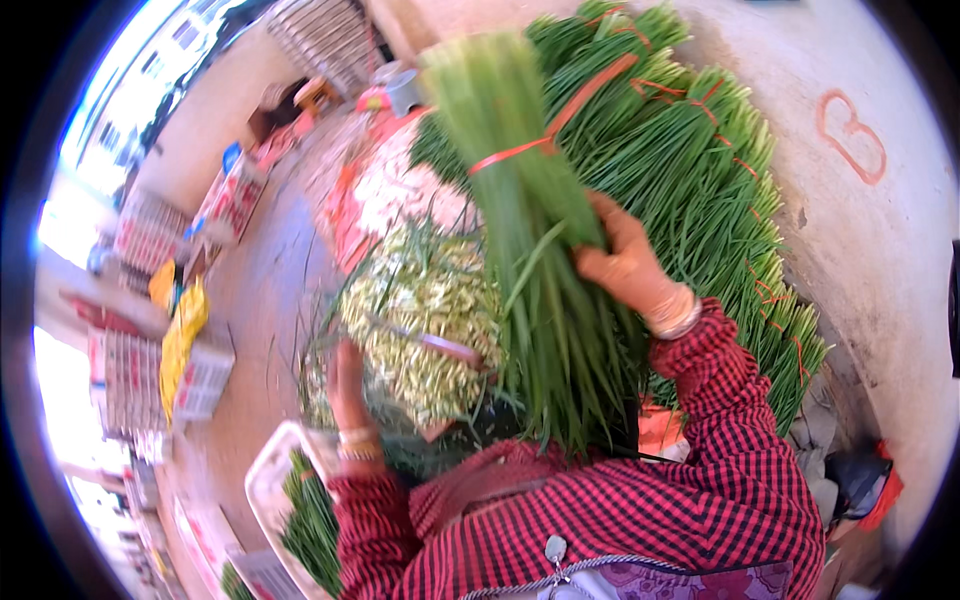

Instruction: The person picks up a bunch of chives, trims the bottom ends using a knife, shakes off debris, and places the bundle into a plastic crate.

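Observation:
My right hand [626,259], in an orange-tinted glove, grips a large bundle of garlic chives [517,217] around its green leaves. A red tie [510,154] binds the bundle near its pale stem ends, which point up and away from me. My left hand [346,390] is raised, edge-on, at the left side of a heap of cut pale stem ends [412,300], with nothing visible in it. A knife [450,349] with a pinkish handle lies on that heap; its thin blade points left. Loose green leaves are scattered over the heap.
Tied chive bundles [675,165] are piled along the wall [862,225] on the right. A white plastic crate [281,442] with chives stands at lower left. Stacked cartons [127,375], a yellow sack [184,337] and a grey bucket [403,91] stand farther off.

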Tool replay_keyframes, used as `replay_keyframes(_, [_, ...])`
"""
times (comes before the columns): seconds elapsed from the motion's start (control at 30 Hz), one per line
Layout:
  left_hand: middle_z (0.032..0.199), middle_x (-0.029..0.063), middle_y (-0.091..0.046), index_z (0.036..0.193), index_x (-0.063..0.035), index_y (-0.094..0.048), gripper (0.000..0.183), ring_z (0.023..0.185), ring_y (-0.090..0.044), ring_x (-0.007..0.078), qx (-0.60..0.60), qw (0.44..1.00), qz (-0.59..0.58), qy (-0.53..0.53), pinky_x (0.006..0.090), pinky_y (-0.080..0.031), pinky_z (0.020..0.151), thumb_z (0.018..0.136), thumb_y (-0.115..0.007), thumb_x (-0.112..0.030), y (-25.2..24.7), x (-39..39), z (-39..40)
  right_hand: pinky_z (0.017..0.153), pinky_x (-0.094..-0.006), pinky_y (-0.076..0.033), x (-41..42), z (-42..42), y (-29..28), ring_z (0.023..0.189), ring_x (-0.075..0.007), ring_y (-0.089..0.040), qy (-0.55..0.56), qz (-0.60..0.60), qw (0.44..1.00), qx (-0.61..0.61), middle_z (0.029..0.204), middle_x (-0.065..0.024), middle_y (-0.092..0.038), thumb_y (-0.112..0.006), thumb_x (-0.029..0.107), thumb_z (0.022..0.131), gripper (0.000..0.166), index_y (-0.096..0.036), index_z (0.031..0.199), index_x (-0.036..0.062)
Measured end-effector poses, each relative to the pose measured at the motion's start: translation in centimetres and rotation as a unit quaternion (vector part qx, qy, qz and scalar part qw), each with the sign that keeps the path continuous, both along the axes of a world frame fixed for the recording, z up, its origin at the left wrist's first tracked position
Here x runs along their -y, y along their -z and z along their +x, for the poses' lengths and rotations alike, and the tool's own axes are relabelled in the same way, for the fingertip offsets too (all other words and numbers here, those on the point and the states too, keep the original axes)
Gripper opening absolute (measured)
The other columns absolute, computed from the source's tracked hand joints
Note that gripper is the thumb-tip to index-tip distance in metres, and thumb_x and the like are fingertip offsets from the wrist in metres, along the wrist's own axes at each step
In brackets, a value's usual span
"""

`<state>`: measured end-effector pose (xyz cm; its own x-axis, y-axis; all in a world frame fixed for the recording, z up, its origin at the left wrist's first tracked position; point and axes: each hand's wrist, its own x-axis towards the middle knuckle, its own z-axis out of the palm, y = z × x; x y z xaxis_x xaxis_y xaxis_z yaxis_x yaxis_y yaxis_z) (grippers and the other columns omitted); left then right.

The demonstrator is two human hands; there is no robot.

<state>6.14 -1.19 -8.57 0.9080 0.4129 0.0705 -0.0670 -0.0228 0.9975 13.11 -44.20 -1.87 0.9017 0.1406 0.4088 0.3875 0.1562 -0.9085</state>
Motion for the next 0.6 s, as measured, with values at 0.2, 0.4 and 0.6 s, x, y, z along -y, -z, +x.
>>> replay_keyframes(0.2, [0.134,0.0192,-0.057,0.144,-0.0008,-0.042,0.084,0.113,-0.06,0.0312,0.114,0.948,-0.247,0.165,0.0431,-0.052,0.095,0.092,-0.052,-0.065,-13.0,4.8,-3.7,0.096,-0.0354,-0.049,-13.1,-7.0,-1.9,0.115,-0.0219,-0.06,-0.373,-0.157,0.914,0.033,0.127,-0.0148,-0.061,-0.076,0.033,0.088,0.069,-0.047,0.144,0.0029])
replay_keyframes(0.4, [0.125,0.0173,-0.063,0.14,-0.0018,-0.045,0.065,0.107,-0.064,0.0304,0.176,0.978,-0.099,-0.047,0.0424,-0.055,0.092,0.094,-0.062,-0.044,-18.8,-4.9,-12.2,0.087,-0.0451,-0.051,-14.6,-3.6,8.3,0.101,-0.035,-0.064,-0.117,-0.521,0.843,0.069,0.105,-0.0171,-0.066,-0.066,0.036,0.086,0.048,-0.062,0.126,0.0104])
replay_keyframes(0.6, [0.103,0.0139,-0.068,0.127,0.0016,-0.053,0.063,0.084,-0.069,0.0236,0.014,0.937,0.347,0.039,0.0354,-0.056,0.077,0.073,-0.082,-0.015,-19.5,-2.1,-13.9,0.086,-0.0464,-0.054,-21.0,-2.2,11.8,0.103,-0.0343,-0.065,-0.023,-0.616,0.785,0.057,0.109,-0.0186,-0.063,-0.071,0.038,0.082,0.046,-0.06,0.112,0.0041])
